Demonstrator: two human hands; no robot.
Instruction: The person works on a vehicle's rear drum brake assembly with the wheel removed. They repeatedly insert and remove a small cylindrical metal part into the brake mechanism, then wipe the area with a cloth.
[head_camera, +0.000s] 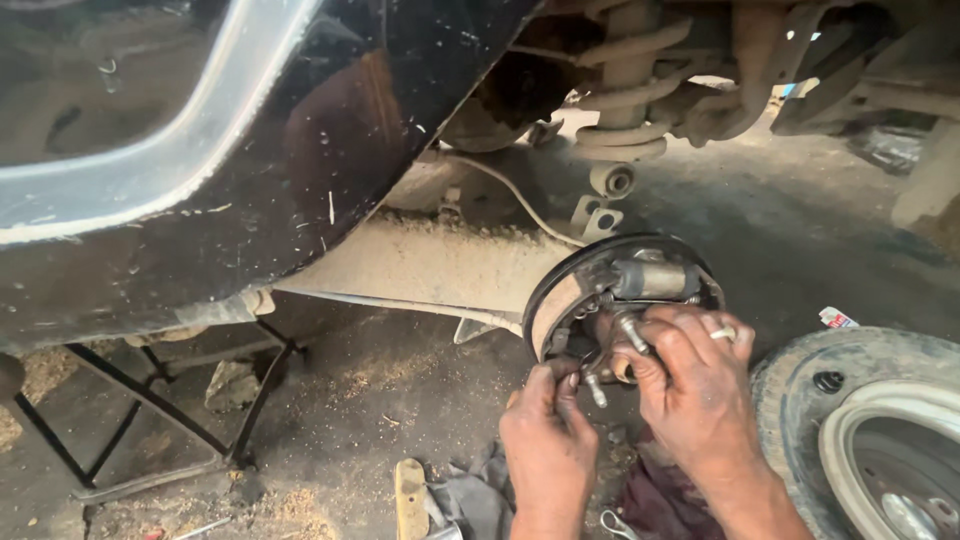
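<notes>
Bodywork (250, 150) of a black car fills the far left and top of the view, glossy and dusty, with a pale stripe curving across it. Under its left end stands a black metal stand (150, 410) on the dirty concrete floor (800, 230). At the near right lies a removed wheel (880, 440), tyre flat on the ground and pale rim facing up. A dusty axle beam (440, 270) runs from beneath the bodywork toward the right, and beyond it hangs a rusty coil spring (625, 90).

At the end of the beam sits the bare brake plate (600, 290), round and dark-rimmed, with its shoes, springs and a grey cylinder near the top showing. Both hands work at its lower part. The right hand (695, 390), wearing a ring, has its fingers curled over the hub area, gripping a small metal part there. The left hand (545, 430) is just left of it, fingertips pinched together on something small at the plate's bottom edge; what it pinches is too small to tell. A grey rag (470, 495) and a wooden handle (408, 500) lie on the floor near the wrists.
</notes>
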